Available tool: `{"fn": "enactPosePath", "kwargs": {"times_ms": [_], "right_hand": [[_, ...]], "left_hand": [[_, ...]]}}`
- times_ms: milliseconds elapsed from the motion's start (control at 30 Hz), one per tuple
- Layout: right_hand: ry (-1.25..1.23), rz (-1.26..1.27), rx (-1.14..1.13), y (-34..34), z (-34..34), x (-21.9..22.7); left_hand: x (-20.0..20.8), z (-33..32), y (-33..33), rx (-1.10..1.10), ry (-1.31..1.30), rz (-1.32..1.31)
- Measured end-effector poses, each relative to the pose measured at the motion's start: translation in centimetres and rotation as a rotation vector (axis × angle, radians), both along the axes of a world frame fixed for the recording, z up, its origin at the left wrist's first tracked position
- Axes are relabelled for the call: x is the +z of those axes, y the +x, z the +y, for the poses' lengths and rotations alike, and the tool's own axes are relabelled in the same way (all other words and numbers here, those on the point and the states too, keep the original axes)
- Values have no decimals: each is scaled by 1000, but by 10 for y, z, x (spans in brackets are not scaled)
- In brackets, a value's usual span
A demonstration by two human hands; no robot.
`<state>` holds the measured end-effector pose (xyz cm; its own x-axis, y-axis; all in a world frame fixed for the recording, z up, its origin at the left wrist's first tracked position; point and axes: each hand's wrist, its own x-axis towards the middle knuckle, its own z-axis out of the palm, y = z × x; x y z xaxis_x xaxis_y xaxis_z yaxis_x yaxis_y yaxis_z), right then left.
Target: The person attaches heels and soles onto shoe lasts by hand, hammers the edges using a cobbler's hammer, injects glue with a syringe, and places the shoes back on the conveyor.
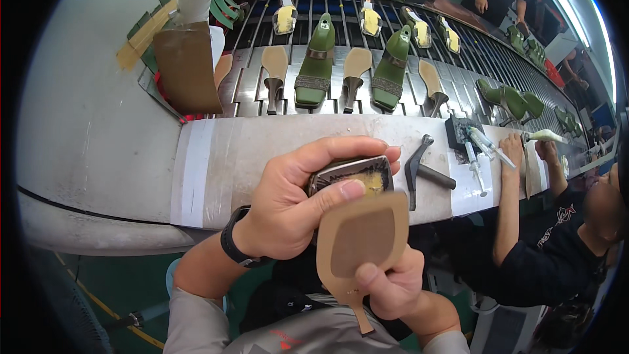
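Note:
My left hand is wrapped round a lasted shoe upper, its underside turned up toward me, dark at the edges with a yellow patch. The left thumb lies across that underside. In my right hand is a tan shoe sole with a heel piece, the thumb pressed on its face. The sole's front end sits just below the upper and overlaps it in view; whether they touch I cannot tell. The rest of the upper is hidden behind my hand and the sole.
Beyond the bench edge, a slatted conveyor carries green sandals on lasts, heeled soles and yellow-patched uppers. A hammer and several syringes lie on the right. A co-worker's hand works beside them.

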<state>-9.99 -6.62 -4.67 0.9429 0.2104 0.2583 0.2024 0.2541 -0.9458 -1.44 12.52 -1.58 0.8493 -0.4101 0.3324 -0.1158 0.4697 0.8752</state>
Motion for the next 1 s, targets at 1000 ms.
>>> {"fn": "enactPosePath", "kwargs": {"times_ms": [1000], "right_hand": [[263,336,82,-3,13,-7]], "left_hand": [[-17,12,0,-65,-132,91]]}}
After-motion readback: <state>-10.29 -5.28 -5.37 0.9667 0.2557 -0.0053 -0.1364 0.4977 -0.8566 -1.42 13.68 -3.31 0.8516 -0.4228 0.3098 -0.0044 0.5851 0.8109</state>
